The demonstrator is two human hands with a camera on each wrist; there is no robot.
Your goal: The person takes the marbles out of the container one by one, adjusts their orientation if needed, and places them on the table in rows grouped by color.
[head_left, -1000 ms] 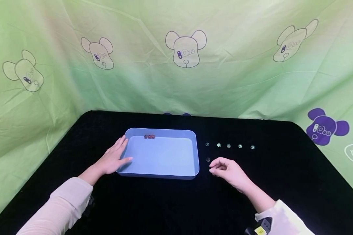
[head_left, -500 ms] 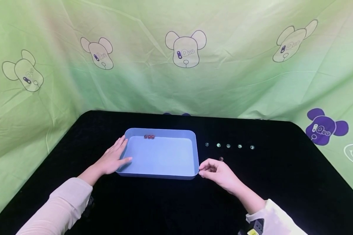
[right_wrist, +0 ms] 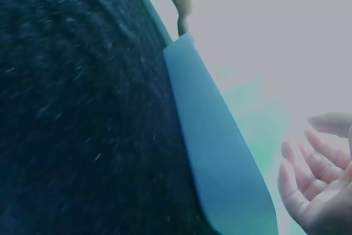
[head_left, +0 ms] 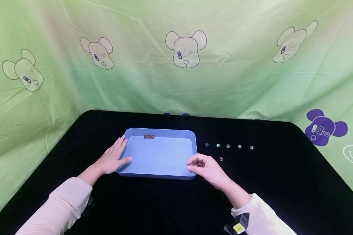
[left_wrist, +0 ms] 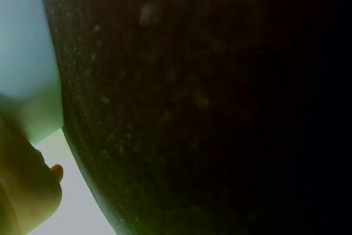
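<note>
A shallow blue tray (head_left: 161,155) lies on the black cloth. My left hand (head_left: 110,158) rests flat along its left rim, fingers extended and thumb over the inside. My right hand (head_left: 206,168) is above the tray's right front corner, fingertips just inside the rim. In the right wrist view, its thumb (right_wrist: 333,123) stands apart from loosely bent fingers (right_wrist: 291,185), with no object showing between them. Several reddish glass marbles (head_left: 149,137) sit at the tray's back left. One reddish marble (head_left: 221,159) lies right of my right hand. The floor under my fingers is partly hidden.
A row of clear-and-green marbles (head_left: 228,146) lies on the black cloth (head_left: 153,205) right of the tray. Behind the table hangs a green curtain (head_left: 135,88) with bear drawings.
My right hand has moved left from the cloth beside the tray, across the right rim to inside its corner. The reddish marble behind it has come into sight. My left hand stays put.
</note>
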